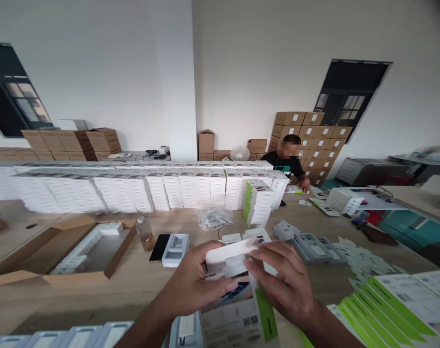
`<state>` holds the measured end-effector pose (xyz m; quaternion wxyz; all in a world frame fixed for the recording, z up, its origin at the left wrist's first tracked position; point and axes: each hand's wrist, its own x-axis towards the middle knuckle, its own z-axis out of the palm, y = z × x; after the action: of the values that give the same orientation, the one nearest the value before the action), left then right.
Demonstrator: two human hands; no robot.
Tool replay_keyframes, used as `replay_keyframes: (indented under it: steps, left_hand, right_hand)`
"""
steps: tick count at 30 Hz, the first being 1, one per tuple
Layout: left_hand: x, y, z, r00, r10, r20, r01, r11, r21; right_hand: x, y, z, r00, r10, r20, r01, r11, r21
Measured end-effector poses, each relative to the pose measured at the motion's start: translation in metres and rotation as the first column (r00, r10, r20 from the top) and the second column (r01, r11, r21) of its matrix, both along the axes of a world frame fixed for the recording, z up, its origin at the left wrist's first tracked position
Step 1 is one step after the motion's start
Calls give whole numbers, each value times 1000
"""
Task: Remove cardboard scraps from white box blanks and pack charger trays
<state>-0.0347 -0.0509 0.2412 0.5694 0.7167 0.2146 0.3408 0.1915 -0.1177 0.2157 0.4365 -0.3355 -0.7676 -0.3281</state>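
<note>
My left hand (191,285) and my right hand (283,280) both grip a small white box (231,258) just above the wooden table (133,290). The left hand holds its left end, while the right hand's fingers lie over its right end. Under the box lies a flat printed sleeve with a green stripe (242,319). White plastic trays (175,249) and a black phone (159,247) lie just beyond my left hand.
An open cardboard carton (75,251) holds white boxes at the left, a small bottle (145,233) beside it. A long wall of stacked white boxes (140,188) crosses the table. Green-edged flat sleeves (383,304) fan out at the right. A person in a black shirt (287,162) sits at the far end.
</note>
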Motion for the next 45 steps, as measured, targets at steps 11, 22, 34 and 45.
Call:
replay_keyframes:
  steps: [11,22,34,45]
  left_hand:
    - [2,8,-24,961,258,-99,-211,916,343]
    - [-2,-1,-17,958,265,-114,-167,831,530]
    - [-2,3,-24,926,328,-187,-132,745,654]
    - [-3,5,-30,933,311,-180,-117,738,664]
  right_hand:
    - [-1,5,6,980,86,-180,-134,953,-271]
    - [-6,2,13,932,51,-358,-233,842,-487]
    - [-6,8,10,938,44,-344,-181,907,-380]
    - [-9,14,0,925,56,-376,-218,889,-402]
